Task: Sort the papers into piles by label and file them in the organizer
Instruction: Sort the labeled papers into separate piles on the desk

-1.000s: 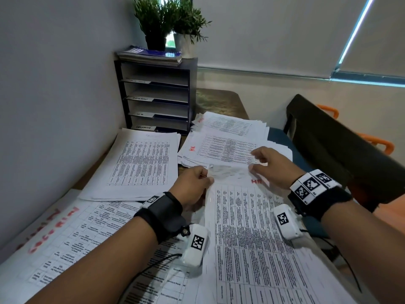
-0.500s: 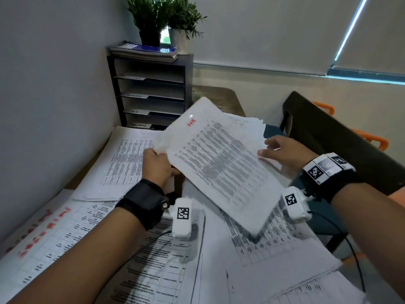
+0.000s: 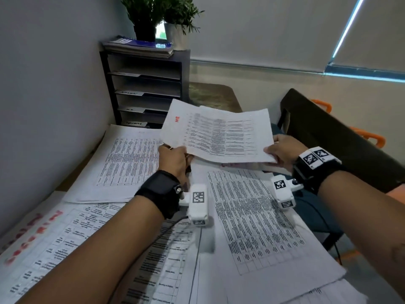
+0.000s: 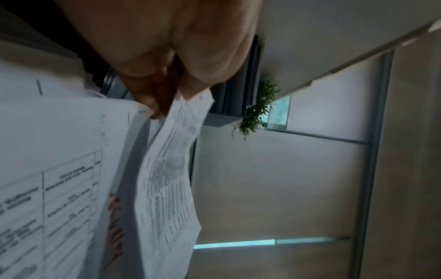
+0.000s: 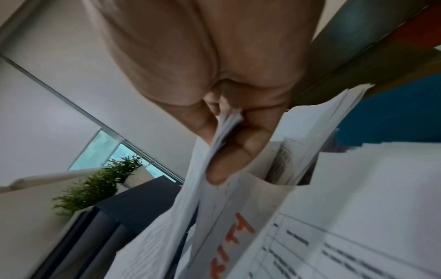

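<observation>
Paper covers nearly all of the bench (image 3: 215,93), whose bare brown top shows only at the centre of the head view, beside the organizer. Nearest the camera, at the lower left of the frame, lies a large sheet with red lettering (image 3: 41,233); a second printed pile (image 3: 252,218) fills the lower middle and right. Above these the left hand (image 3: 173,159) pinches the lower left corner of a lifted stack of papers (image 3: 219,134), thumb on top and fingers curled beneath, as the left wrist view confirms. The right hand (image 3: 282,150) grips the stack's lower right corner, its fingers clamped on a thick bundle of edges in the right wrist view. The stack hangs in the air at mid-frame, tilted, with a red "HR" mark near its upper left. Left of it another pile (image 3: 127,159) lies flat against the wall. Behind, at the upper middle left, stands the black organizer (image 3: 185,77). Its shelves carry small white labels on their front lips, and what lies deeper inside cannot be made out. On its top rest a pile of booklets (image 3: 138,46) and two potted plants (image 3: 162,16). A dark chair (image 3: 328,137) stands at the right.
</observation>
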Tool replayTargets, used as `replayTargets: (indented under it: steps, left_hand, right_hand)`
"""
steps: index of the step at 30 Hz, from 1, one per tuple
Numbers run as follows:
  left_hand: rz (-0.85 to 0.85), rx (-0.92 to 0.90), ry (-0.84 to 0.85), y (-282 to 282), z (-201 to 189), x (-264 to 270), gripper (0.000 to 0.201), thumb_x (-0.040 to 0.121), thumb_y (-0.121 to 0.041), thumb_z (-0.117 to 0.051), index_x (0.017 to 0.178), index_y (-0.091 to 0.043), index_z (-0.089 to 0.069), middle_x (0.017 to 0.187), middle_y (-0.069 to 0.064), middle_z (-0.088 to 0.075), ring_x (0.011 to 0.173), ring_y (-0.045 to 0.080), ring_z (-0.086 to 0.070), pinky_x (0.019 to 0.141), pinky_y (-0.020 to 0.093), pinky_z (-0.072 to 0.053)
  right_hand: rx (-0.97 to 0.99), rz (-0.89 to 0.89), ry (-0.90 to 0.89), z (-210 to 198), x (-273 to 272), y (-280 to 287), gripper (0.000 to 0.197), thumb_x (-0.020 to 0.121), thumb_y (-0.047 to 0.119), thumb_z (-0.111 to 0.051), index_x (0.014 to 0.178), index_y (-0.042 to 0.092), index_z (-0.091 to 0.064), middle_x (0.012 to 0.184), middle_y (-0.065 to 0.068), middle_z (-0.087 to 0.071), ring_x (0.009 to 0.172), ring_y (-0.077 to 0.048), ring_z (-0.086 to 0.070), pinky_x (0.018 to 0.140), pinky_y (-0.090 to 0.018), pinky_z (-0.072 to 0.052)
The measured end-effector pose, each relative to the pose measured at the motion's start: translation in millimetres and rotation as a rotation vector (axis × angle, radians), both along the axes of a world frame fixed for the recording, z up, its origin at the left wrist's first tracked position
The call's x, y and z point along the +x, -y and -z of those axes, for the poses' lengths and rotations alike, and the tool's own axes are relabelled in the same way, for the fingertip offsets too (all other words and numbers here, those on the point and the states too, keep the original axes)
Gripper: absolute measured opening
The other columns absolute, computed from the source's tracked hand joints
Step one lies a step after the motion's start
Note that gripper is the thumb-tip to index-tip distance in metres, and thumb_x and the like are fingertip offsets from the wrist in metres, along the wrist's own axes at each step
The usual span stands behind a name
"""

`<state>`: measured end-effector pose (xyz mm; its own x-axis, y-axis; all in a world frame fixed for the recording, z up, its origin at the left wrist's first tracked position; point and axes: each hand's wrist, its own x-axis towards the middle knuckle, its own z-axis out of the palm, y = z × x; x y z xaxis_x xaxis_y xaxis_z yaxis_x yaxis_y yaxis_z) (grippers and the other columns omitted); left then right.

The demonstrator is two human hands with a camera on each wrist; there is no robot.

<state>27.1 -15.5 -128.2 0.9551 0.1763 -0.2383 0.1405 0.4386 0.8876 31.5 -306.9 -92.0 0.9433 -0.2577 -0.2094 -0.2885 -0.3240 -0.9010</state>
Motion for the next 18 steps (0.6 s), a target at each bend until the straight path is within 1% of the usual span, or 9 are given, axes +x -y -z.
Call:
replayTargets:
  steps: [1,3,5,6,7,9,11,14,18]
  left_hand:
    - [0.047,0.062,0.02,2,0,0,0.048,0.074,-0.009,-0.065,0.119,-0.002,-0.049,0.104,0.025,-0.067,0.082,0.032,-0.063,0.057,0.036,-0.054]
    - [0.15,0.197,0.085,2,-1,-5,0.046,0.077,-0.015,-0.071,0.119,-0.002,-0.057,0.099,0.016,-0.069,0.081,0.028,-0.062,0.06,0.031,-0.049]
    - [0.262,0.399,0.134,-1,2,-13,0.032,0.086,-0.009,-0.073,0.115,-0.005,-0.058,0.095,0.004,-0.069,0.079,0.018,-0.065,0.059,0.021,-0.052]
    - [0.32,0.526,0.17,-2,5,-16,0.027,0.088,-0.007,-0.072,0.111,-0.007,-0.059,0.092,-0.001,-0.068,0.078,0.013,-0.064,0.061,0.019,-0.051]
    - [0.379,0.658,0.197,-4,11,-18,0.023,0.088,-0.008,-0.073,0.108,-0.009,-0.062,0.089,-0.003,-0.068,0.077,0.013,-0.065,0.064,0.021,-0.051]
    - [0.434,0.844,0.231,-6,19,-22,0.017,0.087,-0.009,-0.073,0.102,-0.014,-0.066,0.086,-0.005,-0.07,0.074,0.014,-0.066,0.067,0.026,-0.049]
    - [0.425,0.872,0.252,-7,22,-24,0.016,0.086,-0.006,-0.071,0.097,-0.016,-0.067,0.082,-0.005,-0.07,0.068,0.014,-0.063,0.066,0.027,-0.046]
    - [0.404,0.94,0.329,-7,16,-25,0.011,0.087,-0.007,-0.07,0.087,-0.018,-0.071,0.075,-0.006,-0.069,0.065,0.01,-0.058,0.062,0.024,-0.043]
    - [0.463,0.992,0.362,-7,11,-29,0.015,0.091,-0.012,-0.069,0.077,-0.015,-0.074,0.063,-0.007,-0.063,0.052,-0.003,-0.049,0.053,0.018,-0.037]
  right_hand:
    - [-0.018,0.021,0.008,0,6,2,0.025,0.093,-0.004,-0.056,0.113,0.01,-0.057,0.115,-0.015,-0.069,0.096,-0.029,-0.069,0.073,-0.045,-0.062]
    - [-0.048,0.053,0.02,-2,15,3,0.033,0.093,-0.006,-0.053,0.122,0.008,-0.056,0.115,-0.015,-0.067,0.098,-0.032,-0.069,0.07,-0.044,-0.062]
    - [-0.192,0.081,0.053,-5,24,5,0.032,0.091,-0.004,-0.054,0.121,0.007,-0.059,0.108,-0.015,-0.068,0.091,-0.032,-0.069,0.072,-0.045,-0.061]
    - [-0.302,0.08,0.06,-8,29,5,0.029,0.09,-0.001,-0.056,0.117,0.006,-0.062,0.102,-0.014,-0.069,0.086,-0.029,-0.067,0.071,-0.042,-0.06]
    - [-0.412,0.071,0.057,-10,33,7,0.025,0.089,0.002,-0.058,0.113,0.006,-0.064,0.097,-0.012,-0.068,0.082,-0.027,-0.065,0.07,-0.037,-0.057]
    - [-0.531,0.048,0.047,-16,39,7,0.018,0.088,0.006,-0.061,0.106,0.008,-0.065,0.097,-0.009,-0.069,0.085,-0.025,-0.065,0.075,-0.034,-0.054]
    - [-0.567,0.059,0.055,-19,42,7,0.014,0.089,0.008,-0.061,0.101,0.012,-0.064,0.098,-0.006,-0.068,0.087,-0.024,-0.063,0.073,-0.031,-0.05]
    - [-0.589,0.088,0.098,-16,46,3,0.012,0.091,0.005,-0.057,0.096,0.015,-0.062,0.09,-0.003,-0.063,0.086,-0.024,-0.06,0.067,-0.025,-0.043]
    - [-0.631,0.11,0.077,-10,48,7,0.009,0.09,0.002,-0.054,0.09,0.009,-0.059,0.089,-0.006,-0.059,0.087,-0.026,-0.056,0.073,-0.029,-0.04]
